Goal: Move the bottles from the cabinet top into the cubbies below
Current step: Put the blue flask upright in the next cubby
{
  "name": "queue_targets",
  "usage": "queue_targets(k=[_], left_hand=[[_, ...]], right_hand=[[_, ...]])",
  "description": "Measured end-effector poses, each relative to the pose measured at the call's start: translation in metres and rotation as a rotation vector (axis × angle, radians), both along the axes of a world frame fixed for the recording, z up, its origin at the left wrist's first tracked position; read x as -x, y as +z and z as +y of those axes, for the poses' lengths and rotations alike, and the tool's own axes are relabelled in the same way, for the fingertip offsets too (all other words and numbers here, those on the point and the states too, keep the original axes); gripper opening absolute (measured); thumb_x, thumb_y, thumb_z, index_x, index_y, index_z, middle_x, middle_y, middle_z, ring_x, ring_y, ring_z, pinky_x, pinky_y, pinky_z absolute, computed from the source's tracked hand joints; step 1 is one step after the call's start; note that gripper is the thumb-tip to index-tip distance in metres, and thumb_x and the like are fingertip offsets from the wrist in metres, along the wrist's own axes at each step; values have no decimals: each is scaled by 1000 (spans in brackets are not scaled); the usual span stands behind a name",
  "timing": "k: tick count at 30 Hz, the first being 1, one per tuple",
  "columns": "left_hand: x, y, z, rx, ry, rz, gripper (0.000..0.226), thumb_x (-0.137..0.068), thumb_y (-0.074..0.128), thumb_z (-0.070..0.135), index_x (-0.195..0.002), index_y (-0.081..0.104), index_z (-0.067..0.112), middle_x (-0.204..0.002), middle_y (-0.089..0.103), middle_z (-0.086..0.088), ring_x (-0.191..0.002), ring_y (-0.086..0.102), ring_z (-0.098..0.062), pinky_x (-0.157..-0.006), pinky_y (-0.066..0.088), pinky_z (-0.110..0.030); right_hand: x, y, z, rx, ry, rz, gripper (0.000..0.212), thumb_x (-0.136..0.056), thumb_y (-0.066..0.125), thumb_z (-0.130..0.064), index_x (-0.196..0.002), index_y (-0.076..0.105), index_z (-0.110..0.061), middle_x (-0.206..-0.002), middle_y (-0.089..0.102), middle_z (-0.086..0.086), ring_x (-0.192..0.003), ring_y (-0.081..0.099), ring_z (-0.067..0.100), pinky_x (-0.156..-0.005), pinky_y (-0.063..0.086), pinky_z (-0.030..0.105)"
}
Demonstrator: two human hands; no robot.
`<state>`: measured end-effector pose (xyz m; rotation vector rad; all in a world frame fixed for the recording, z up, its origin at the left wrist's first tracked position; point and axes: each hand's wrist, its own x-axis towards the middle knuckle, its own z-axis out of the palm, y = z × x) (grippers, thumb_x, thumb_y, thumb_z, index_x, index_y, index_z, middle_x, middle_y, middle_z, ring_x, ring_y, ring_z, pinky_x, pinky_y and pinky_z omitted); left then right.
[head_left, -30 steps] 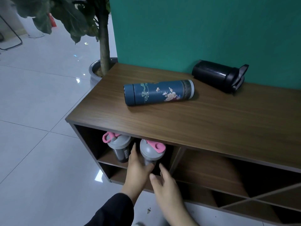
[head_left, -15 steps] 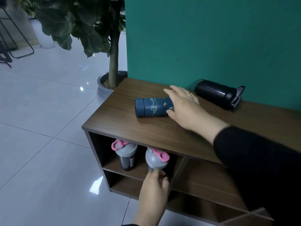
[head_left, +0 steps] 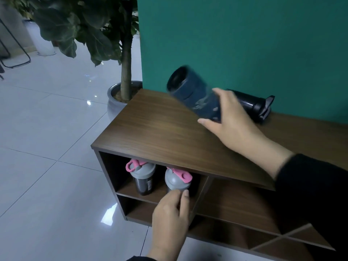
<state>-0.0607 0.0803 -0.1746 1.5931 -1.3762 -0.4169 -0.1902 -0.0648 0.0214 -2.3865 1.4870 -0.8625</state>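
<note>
Your right hand (head_left: 233, 121) holds one bottle (head_left: 195, 95) tilted above the cabinet top (head_left: 160, 132), with another bottle (head_left: 250, 104) lying behind it along the back edge. Two shaker bottles (head_left: 143, 178) stand side by side in the upper left cubby (head_left: 113, 172); your left hand (head_left: 171, 219) touches the right one. A potted plant (head_left: 124, 87) stands off the cabinet's back left corner.

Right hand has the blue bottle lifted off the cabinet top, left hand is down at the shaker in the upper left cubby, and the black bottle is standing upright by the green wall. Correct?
One thing is off: the black bottle lies on its side by the green wall, not upright, as the head view shows. The right hand does hold the blue bottle above the cabinet top, and the left hand is at the shaker in the upper left cubby.
</note>
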Motion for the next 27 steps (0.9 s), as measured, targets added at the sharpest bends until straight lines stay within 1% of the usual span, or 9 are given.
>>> queue_targets(k=[4,6,8,10,13,17,21,24,27], left_hand=[[10,19,16,328,-139,58,42,-105,40,45,-75,55,19,-70,48,14,-64,50,-10,-60,42,-27],[20,27,27,408,-286,86,31,-103,44,48,-92,62,24,-84,57,13,-73,54,-4,-67,44,-21],[33,30,40,349,-438,128,40,-97,51,58,-118,63,27,-106,64,11,-89,60,-1,-76,47,-17],[48,25,53,165,-543,76,62,-88,57,67,-141,51,35,-131,61,15,-111,61,2,-86,47,-10],[78,13,62,-30,-651,-303,83,-82,64,60,-155,28,44,-149,50,19,-134,44,4,-108,27,-2],[87,2,47,-254,-661,-269,86,-81,56,51,-157,15,44,-145,49,20,-132,44,1,-105,43,-22],[92,-18,24,-434,-638,-91,83,-73,73,45,-145,31,45,-132,60,17,-119,60,-5,-94,54,-36],[94,-32,6,-478,-609,-123,72,-72,73,35,-136,40,32,-122,64,7,-108,66,-16,-86,55,-39],[98,-39,-9,-442,-597,-41,74,-74,77,33,-138,41,38,-122,64,11,-108,66,-12,-88,57,-38]], right_hand=[[54,17,106,-170,-105,-419,64,-69,84,-44,-121,47,-45,-111,67,-25,-101,64,-9,-82,48,21],[80,0,154,-288,-157,-501,71,-54,86,-57,-117,52,-49,-111,71,-25,-99,68,-6,-84,55,29],[101,-36,188,-424,-249,-502,84,-41,90,-64,-117,54,-53,-117,72,-21,-103,68,-1,-92,56,39],[113,-74,209,-592,-325,-485,94,-45,97,-47,-127,51,-49,-126,68,-17,-107,64,1,-100,53,42],[137,-135,222,-705,-375,-477,120,-46,97,-41,-144,30,-51,-123,55,-33,-117,59,1,-107,49,36],[129,-176,203,-751,-296,-475,83,-67,92,-26,-112,34,-64,-113,53,-37,-108,55,-11,-95,41,16],[130,-200,180,-870,-227,-516,75,-70,85,-41,-108,34,-79,-128,60,-22,-121,58,-1,-105,49,29],[135,-216,166,-903,-184,-539,78,-65,81,-58,-127,35,-70,-133,60,-25,-125,56,-3,-109,48,37],[137,-224,147,-862,-201,-564,89,-65,80,-57,-141,34,-53,-131,61,-25,-122,57,-4,-106,49,33]])
